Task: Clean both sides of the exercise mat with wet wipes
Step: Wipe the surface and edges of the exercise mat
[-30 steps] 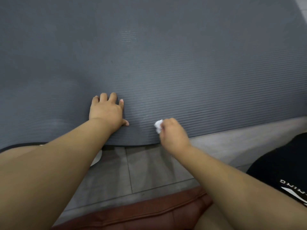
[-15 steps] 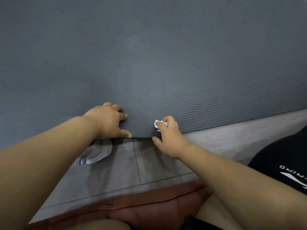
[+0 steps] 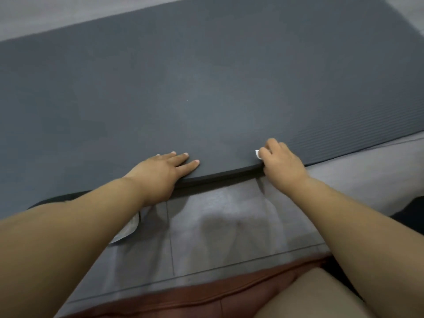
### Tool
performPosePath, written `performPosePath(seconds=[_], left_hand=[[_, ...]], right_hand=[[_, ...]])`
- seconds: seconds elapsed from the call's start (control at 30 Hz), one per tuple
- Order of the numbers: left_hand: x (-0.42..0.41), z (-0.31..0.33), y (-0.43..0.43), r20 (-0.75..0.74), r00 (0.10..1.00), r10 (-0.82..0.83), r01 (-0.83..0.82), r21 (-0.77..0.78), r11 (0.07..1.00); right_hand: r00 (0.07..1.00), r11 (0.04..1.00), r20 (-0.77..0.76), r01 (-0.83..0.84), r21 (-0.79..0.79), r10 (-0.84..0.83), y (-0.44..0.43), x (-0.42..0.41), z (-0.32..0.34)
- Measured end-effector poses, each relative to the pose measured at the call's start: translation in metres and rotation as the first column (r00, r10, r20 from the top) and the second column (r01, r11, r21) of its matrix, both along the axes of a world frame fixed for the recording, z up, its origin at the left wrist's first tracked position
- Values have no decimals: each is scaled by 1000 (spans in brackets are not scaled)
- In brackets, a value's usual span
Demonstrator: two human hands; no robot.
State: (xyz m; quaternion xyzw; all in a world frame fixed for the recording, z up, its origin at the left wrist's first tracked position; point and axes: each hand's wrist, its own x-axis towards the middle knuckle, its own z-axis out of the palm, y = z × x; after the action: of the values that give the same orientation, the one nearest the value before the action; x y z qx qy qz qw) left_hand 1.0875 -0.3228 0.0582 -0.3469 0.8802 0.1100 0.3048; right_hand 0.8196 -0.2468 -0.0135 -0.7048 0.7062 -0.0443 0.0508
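**A:** So, where do the fingers stand?

**B:** On the left hand (image 3: 160, 173) the fingers (image 3: 183, 158) lie straight and close together, flat on top of the exercise mat (image 3: 206, 88), with the tips aimed forward and to the right. On the right hand (image 3: 282, 164) they are curled, pinching a small white wad of wet wipe (image 3: 258, 154) at the mat's near edge. I cannot make out the thumb (it may be tucked under the edge).

**A:** And how does the mat lie from there?

**B:** It spreads away from both hands, ahead of the person, with its long axis running left to right across the view. The near long edge passes under both hands. Between them it stands slightly clear of the floor (image 3: 218, 226), showing its thickness.

**A:** Which hand is better placed?

**B:** The right, I judge. It sits on the edge itself, while the left presses on the top face just inside it. Turning the mat over would call for a grip under that edge.

**A:** Materials?

**B:** The mat is thick, dark grey, matte foam that bends softly, and fine parallel ribs show towards the right. Beneath it are grey tiles with thin joints. A pale crinkled thing (image 3: 128, 228) peeks out from under the left forearm, and a reddish-brown cushion (image 3: 183, 299) lies nearest the person.
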Motion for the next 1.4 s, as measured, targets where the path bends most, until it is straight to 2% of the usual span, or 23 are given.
performPosePath(seconds=[0.1, 0.23, 0.33, 0.4, 0.57, 0.63, 0.77, 0.87, 0.93, 1.03, 1.07, 1.13, 1.2, 1.23, 1.27, 1.3, 1.37, 1.4], left_hand=[[-31, -1, 8, -50, 999, -17, 16, -21, 1000], [-80, 3, 16, -97, 995, -9, 13, 41, 999], [-124, 3, 27, -161, 986, -50, 59, 50, 997], [-144, -9, 37, -147, 987, -61, 74, 89, 993], [-148, -51, 45, 1, 998, -58, 56, 217, 975], [-145, -56, 41, -36, 998, -48, 55, 244, 968], [-134, -55, 15, -208, 974, 91, -28, 285, 958], [-116, -58, -3, -212, 966, 145, -82, 279, 957], [-109, -61, -10, -205, 961, 187, -134, 246, 960], [-106, -65, -15, -57, 973, 222, -221, 22, 975], [-106, -67, -14, -4, 967, 255, -255, -11, 967], [-105, -77, -9, 32, 947, 319, -319, 3, 948], [-105, -84, -6, 9, 941, 339, -339, 12, 941], [-105, -85, -6, -21, 937, 348, -348, 15, 938], [-104, -85, -7, -56, 931, 360, -359, 23, 933], [-102, -83, -8, -87, 924, 373, -371, 40, 928], [-96, -79, -12, -126, 908, 400, -392, 86, 916], [-93, -78, -13, -131, 906, 403, -391, 109, 914]], right_hand=[[996, 996, 6, 89, -27, -89, 2, -46, 9], [988, 987, -8, 156, -35, -157, 5, -86, 17], [943, 943, -12, 334, -13, -334, 15, -117, 14], [895, 894, 2, 445, 61, -446, 22, -131, 13], [768, 807, 278, 484, 338, -577, 29, -139, -5], [711, 795, 361, 502, 341, -604, 27, -141, -16], [569, 723, 466, 630, 284, -678, 23, -133, -34], [663, 719, 280, 654, 237, -695, 21, -109, -41], [699, 737, 235, 640, 217, -676, 20, -88, -41], [790, 832, 262, 523, 185, -555, 22, -52, -44], [830, 878, 289, 439, 190, -478, 25, -39, -47], [894, 971, 390, 165, 173, -221, 33, -7, -50], [910, 980, 414, -96, 177, 15, 42, 16, -46], [909, 975, 413, -141, 172, 59, 43, 17, -49], [914, 979, 402, -125, 161, 51, 40, 10, -52], [923, 989, 385, -41, 142, -17, 35, -1, -52], [939, 976, 266, 198, 93, -216, 27, -38, -53], [914, 942, 225, 328, 78, -337, 24, -60, -51]])
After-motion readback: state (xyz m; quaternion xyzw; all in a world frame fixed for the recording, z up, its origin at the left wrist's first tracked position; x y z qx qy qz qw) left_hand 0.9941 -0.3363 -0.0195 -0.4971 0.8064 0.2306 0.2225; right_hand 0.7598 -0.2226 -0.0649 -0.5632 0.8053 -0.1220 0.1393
